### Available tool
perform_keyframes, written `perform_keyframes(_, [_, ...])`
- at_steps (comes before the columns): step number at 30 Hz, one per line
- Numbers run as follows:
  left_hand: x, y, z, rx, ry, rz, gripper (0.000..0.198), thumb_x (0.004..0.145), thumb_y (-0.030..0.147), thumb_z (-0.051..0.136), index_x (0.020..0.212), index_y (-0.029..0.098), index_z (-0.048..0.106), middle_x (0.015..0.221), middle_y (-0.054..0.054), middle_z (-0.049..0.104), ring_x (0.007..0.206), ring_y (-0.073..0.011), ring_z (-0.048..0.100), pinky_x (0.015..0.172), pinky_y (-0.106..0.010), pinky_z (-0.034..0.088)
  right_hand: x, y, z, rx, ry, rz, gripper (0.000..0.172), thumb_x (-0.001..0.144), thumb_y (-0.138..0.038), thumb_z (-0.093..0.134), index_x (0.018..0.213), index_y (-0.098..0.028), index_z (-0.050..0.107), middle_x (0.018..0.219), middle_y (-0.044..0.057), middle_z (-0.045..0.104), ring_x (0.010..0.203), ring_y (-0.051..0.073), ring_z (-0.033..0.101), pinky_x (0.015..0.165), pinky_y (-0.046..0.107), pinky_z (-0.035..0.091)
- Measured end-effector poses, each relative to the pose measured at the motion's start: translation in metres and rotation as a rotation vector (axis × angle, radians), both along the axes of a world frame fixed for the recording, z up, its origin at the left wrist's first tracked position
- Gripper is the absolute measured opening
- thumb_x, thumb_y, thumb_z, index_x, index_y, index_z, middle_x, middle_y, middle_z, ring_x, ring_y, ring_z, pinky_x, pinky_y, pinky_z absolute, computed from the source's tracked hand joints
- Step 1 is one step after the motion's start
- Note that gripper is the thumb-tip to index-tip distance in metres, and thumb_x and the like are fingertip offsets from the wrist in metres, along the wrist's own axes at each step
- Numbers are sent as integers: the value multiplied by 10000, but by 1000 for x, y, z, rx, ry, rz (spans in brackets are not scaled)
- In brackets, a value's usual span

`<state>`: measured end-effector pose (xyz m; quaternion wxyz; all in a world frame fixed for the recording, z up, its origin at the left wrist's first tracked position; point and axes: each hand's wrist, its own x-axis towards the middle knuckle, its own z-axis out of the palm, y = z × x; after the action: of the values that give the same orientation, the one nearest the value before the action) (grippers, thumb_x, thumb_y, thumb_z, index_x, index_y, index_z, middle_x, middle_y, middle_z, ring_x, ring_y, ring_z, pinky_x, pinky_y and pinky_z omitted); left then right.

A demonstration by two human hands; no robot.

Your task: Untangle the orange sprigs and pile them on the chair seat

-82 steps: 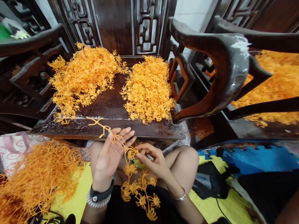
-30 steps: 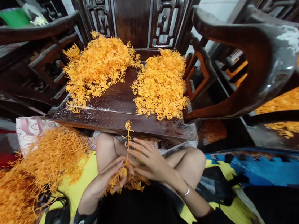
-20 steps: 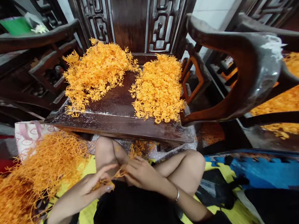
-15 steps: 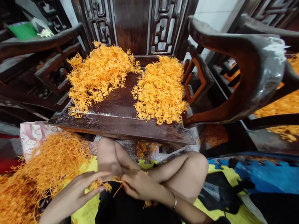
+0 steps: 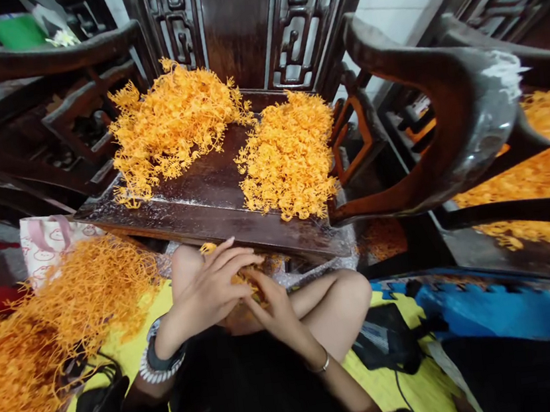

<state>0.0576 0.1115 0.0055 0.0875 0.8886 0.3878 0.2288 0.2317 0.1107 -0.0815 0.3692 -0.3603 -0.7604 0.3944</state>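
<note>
My left hand (image 5: 210, 291) is over my crossed legs, palm turned down and fingers fairly straight, reaching toward my other hand. A small orange curled tip (image 5: 207, 248) shows beyond its knuckles, so it seems to hold thin pieces under the fingers. Close against it, my right hand (image 5: 277, 306) has its thumb and fingers bent together around an orange strand piece (image 5: 242, 278). The hands partly hide this piece. In front, the dark wooden seat (image 5: 206, 218) bears two heaps of orange curly-tipped pieces, a left heap (image 5: 174, 121) and a right heap (image 5: 289, 157).
Loose orange strands (image 5: 99, 288) are piled on the floor at my left, by a white printed bag (image 5: 42, 244). A curved wooden chair arm (image 5: 465, 122) rises at right. Yellow matting (image 5: 397, 385), a black bag (image 5: 386, 339) and blue matting (image 5: 498, 305) lie to my right.
Both hands have moved forward, away from my body, and closer together. My left hand has turned palm down with straighter fingers. The view has shifted slightly.
</note>
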Motion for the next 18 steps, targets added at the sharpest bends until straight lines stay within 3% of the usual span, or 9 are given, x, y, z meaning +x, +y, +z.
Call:
perform_keyframes(1, [1,1,-1,56,-33,47,209,822,43,551,797,224,653,1334,-44,513,1286,-224,410,1144,-535,239,1,-1,1,-51,-13,8,239,937,-341,475,1003,-165,624,903,74,671,806,180,617,749,290,481])
perform_keyframes(3, [1,3,-3,157,-146,205,163,822,110,613,903,243,661,1366,-57,494,1291,-246,413,1128,-549,259,3,-4,2,-173,-1,-21,362,961,-370,418,708,-173,587,635,5,574,593,126,524,609,244,418])
perform_keyframes(5, [-2,3,-8,198,-333,414,183,825,188,646,999,247,644,1336,-71,521,1255,-249,458,1100,-524,311,5,-7,4,-294,64,-79,439,971,-416,376,634,-177,525,582,-18,498,558,109,471,577,232,379])
perform_keyframes(7, [-4,0,-16,113,-540,552,161,856,236,616,1017,232,626,1261,-72,574,1194,-235,515,1064,-471,369,7,-9,4,-394,126,-118,465,978,-452,339,644,-183,520,585,-25,470,567,106,455,577,230,368])
perform_keyframes(10, [0,-9,-34,-281,-767,465,178,924,300,510,1047,214,606,1163,-73,628,1127,-213,569,1011,-384,429,8,-10,6,-466,187,-115,509,981,-492,292,667,-190,555,583,-24,461,560,109,443,566,238,363])
perform_keyframes(12, [12,-18,-47,-600,-816,354,277,942,355,471,1163,213,559,1178,-83,623,1112,-209,578,969,-346,457,8,-8,10,-419,214,-109,515,982,-489,282,679,-194,574,638,-6,503,615,121,481,612,250,391])
perform_keyframes(14, [30,-28,-59,-814,-815,302,365,933,407,480,1238,210,514,1173,-86,621,1078,-207,583,929,-323,468,8,-3,16,-317,223,-149,487,982,-467,296,693,-200,583,748,21,551,739,144,522,713,273,415])
perform_keyframes(16, [48,-38,-67,-935,-790,255,364,929,455,466,1145,181,569,991,-68,653,916,-186,606,847,-296,479,9,2,25,-256,234,-223,432,967,-456,351,696,-209,580,807,34,559,820,167,526,778,296,415])
perform_keyframes(18, [61,-44,-71,-1022,-754,201,410,947,494,389,952,149,609,703,-16,585,657,-142,548,694,-261,467,11,7,36,-299,296,-266,369,922,-474,451,685,-215,567,754,26,541,768,172,515,735,299,419])
